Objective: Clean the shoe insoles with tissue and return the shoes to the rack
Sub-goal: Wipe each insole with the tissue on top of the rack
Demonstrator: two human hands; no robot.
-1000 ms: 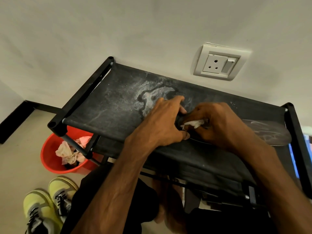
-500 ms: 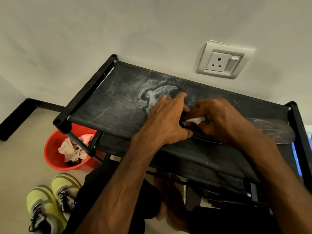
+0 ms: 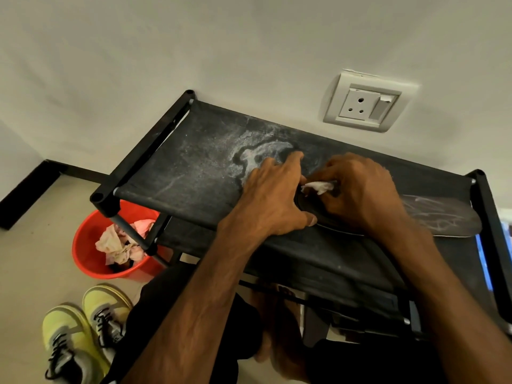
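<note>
Nearest, at the bottom left, a pair of yellow sneakers point(image 3: 83, 328) with black laces stands on the pale floor, beside the person's knee in black shorts. Just beyond them a red bucket point(image 3: 83, 239) sits on the floor, partly under the left end of the rack point(image 3: 144, 151), with crumpled pinkish paper point(image 3: 119, 242) inside it.

Both forearms reach up and over the rack's top shelf, a black fabric sheet marked with a whitish dusty stain point(image 3: 255, 159). A dark insole point(image 3: 443, 220) lies flat on this shelf towards its right end, streaked with pale marks.

The left hand point(image 3: 274, 200) lies over the insole's left end, fingers fairly straight and spread, thumb at the near edge, pressing it down. The right hand point(image 3: 360, 192) is curled, pinching a small white tissue point(image 3: 318, 187) against the insole, just beside the left fingers.

On the wall behind the rack is a white socket point(image 3: 363, 106).
</note>
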